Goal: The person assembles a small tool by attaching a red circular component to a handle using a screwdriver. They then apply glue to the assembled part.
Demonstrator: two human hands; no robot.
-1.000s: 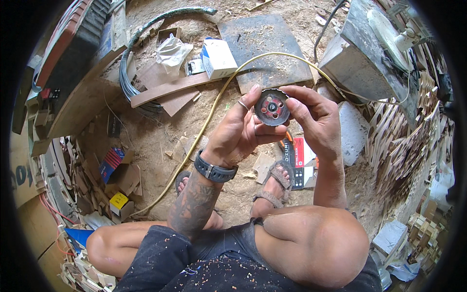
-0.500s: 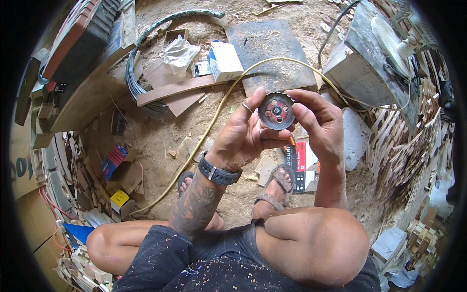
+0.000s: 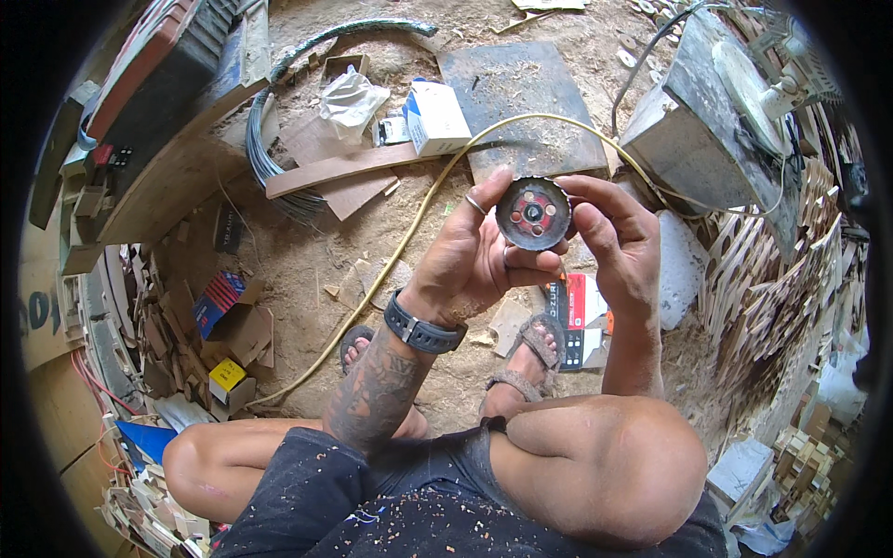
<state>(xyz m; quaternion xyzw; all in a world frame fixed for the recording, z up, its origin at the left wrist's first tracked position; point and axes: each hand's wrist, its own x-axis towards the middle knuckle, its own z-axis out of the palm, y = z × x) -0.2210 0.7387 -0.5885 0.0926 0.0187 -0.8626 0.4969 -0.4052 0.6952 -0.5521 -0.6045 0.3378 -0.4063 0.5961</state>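
A round metal hole saw (image 3: 533,213), with a toothed rim, a reddish inside and several small holes around its centre, is held up in front of me with its face toward me. My left hand (image 3: 476,244) grips it from the left, thumb at the upper rim and fingers behind and below. At the right rim, the index fingertip of my right hand (image 3: 616,234) touches the edge; its thumb is bent close by, slightly apart from the rim. Beneath the hands, a red, white and black flat box (image 3: 579,316) lies on the floor next to my sandalled foot.
A yellow cable (image 3: 409,244) curves across the dusty floor. Ahead lie a white-and-blue box (image 3: 437,118), a wooden strip (image 3: 339,171), a dark flat board (image 3: 521,88) and a wire coil (image 3: 255,139). A machine stand (image 3: 688,130) and stacked wood pieces (image 3: 758,279) stand right; scraps lie left.
The right thumb has drawn slightly away from the rim. The hole saw stays in nearly the same place and pose; the whole view has shifted a little.
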